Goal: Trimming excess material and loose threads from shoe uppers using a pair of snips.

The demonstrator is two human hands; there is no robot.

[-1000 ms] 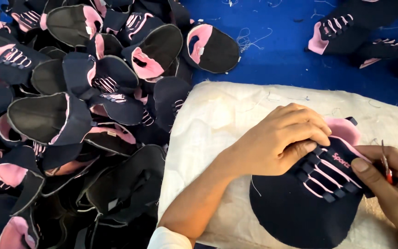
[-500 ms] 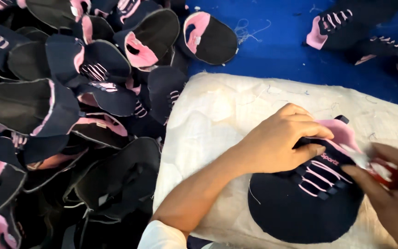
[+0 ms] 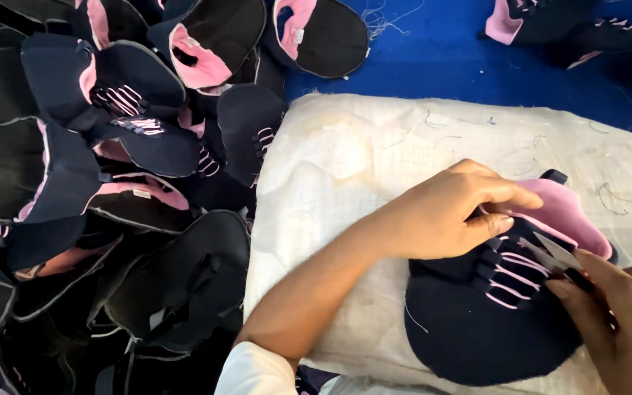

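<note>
Head view: your left hand (image 3: 440,212) pins the navy shoe upper (image 3: 491,314) on the cloth-covered tabletop (image 3: 374,146).
Left fingers press flat beside the pink laces (image 3: 510,274); right hand (image 3: 623,314) pinches small snips (image 3: 554,252), blades pointing at them.

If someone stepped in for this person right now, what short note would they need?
Left hand: pressing down on the navy shoe upper with pink laces, on the cream cloth.
Right hand: holding small snips, blades at the laces.
Done: cannot tell how much is trimmed.
Left: loose threads, if any; the pile of uppers lies to the left.
</note>
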